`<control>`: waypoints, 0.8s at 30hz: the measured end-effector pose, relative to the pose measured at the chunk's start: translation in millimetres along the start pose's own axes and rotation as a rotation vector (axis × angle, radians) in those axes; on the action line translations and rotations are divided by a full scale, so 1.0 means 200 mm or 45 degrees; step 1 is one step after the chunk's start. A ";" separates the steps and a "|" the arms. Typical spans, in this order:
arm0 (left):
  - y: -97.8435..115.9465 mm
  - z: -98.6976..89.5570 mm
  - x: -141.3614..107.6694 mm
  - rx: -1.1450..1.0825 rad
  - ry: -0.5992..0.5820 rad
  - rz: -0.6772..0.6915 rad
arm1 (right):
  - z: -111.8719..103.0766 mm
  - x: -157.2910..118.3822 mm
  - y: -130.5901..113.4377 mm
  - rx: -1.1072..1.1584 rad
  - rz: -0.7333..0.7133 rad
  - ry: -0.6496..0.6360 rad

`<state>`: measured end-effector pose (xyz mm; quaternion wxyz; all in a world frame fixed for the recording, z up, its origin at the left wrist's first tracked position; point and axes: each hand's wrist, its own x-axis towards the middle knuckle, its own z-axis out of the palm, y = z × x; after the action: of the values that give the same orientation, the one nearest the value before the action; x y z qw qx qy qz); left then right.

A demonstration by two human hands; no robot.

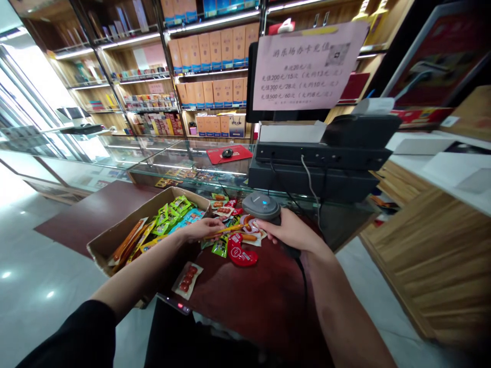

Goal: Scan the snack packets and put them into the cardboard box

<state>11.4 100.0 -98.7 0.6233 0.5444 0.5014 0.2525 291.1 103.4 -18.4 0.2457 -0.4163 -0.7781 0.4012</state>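
Observation:
My right hand [288,231] is wrapped round the handle of a grey barcode scanner [261,204], whose head shows a small blue light. My left hand [202,228] pinches a long, thin yellow packaged snack stick [227,230]; its far end lies close to my right fingertips, and I cannot tell whether they touch it. Beneath both hands is a pile of small snack packs, among them a red curved packet [241,251], a green packet [220,247] and a wrapped sausage [250,237]. Nearer to me, a clear pack of small round sausages [187,280] lies by itself.
An open cardboard box [100,255] of snack packs stands at left on the dark red table [245,301]. Behind are a glass counter [169,158], a mouse [227,153] on a red mat and a black register [318,176] with cables. A phone [174,303] rests at the near edge.

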 end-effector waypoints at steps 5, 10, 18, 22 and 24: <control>0.01 -0.03 -0.02 -0.343 0.064 -0.179 | 0.01 0.02 0.03 0.027 0.049 -0.014; 0.01 -0.02 -0.03 -0.350 0.109 -0.094 | 0.02 0.03 0.05 0.034 0.092 -0.032; 0.01 -0.04 -0.01 -0.255 0.270 0.149 | 0.02 0.04 0.07 0.059 0.101 -0.101; 0.05 -0.11 -0.05 -0.220 0.309 0.169 | 0.01 0.04 0.10 0.035 0.108 -0.095; 0.07 -0.16 -0.08 -0.200 0.359 0.191 | 0.01 0.04 0.09 0.035 0.097 -0.091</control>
<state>-19.9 104.0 -77.4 0.5668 0.4892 0.5205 0.4105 293.8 115.0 -34.8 0.2079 -0.4277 -0.7643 0.4356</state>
